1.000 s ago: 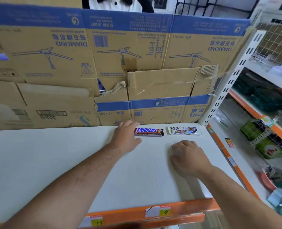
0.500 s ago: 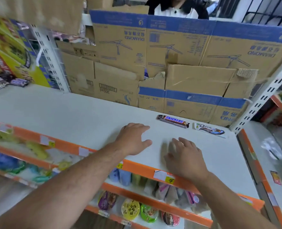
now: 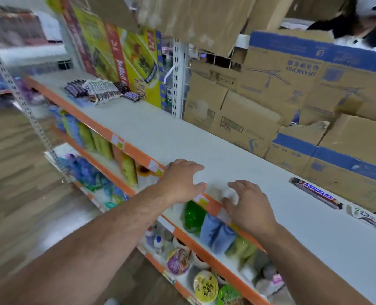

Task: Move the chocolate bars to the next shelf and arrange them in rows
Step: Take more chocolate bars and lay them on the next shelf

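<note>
A Snickers bar (image 3: 317, 195) lies at the back of the white shelf (image 3: 165, 133), against the cardboard. A white Dove bar (image 3: 369, 221) lies just to its right, near the frame edge. A pile of chocolate bars (image 3: 98, 91) sits on the neighbouring shelf section at the far left. My left hand (image 3: 182, 181) hovers over the shelf's front edge, fingers spread, holding nothing. My right hand (image 3: 248, 205) is beside it, also empty with fingers apart. Both hands are well left of the two bars.
Flattened cardboard boxes (image 3: 270, 95) line the back of the shelf. A white slotted upright (image 3: 179, 78) divides the two sections. An orange front rail (image 3: 121, 144) carries price tags. Lower shelves hold packaged goods (image 3: 204, 285). A person stands behind the boxes at top right.
The view has swung left, bringing the pile of bars on the left section into sight. Both hands have drawn back from the Snickers and Dove bars to the shelf's front edge.
</note>
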